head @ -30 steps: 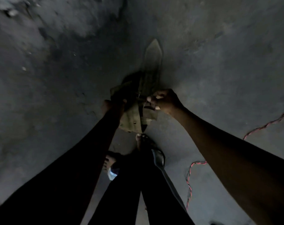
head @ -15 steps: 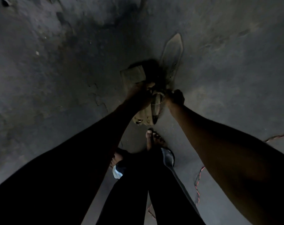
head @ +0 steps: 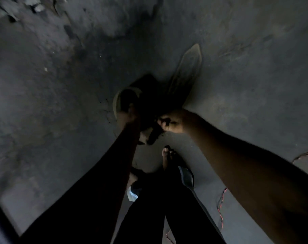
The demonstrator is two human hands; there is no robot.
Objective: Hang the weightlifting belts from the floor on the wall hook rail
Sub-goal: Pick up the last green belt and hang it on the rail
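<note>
A dark, olive-toned weightlifting belt (head: 185, 73) hangs folded between my hands above the grey concrete floor. Its pointed tip reaches up and to the right, and a curved loop of it bends round on the left. My left hand (head: 127, 115) is closed on the looped part. My right hand (head: 172, 122) grips the belt's middle, with a dark strap end dangling just below it. The light is dim and the centre of the belt is lost in shadow. No wall hook rail is in view.
My legs in dark trousers and my feet in sandals (head: 169, 157) stand directly below the belt. A red cord (head: 222, 205) trails over the floor (head: 61, 120) at the lower right. Rubble (head: 17, 11) lies at the top left corner.
The belt has been gathered and turned: its tip swung further right, and the left part now forms a loop. Both hands shifted slightly apart while keeping hold.
</note>
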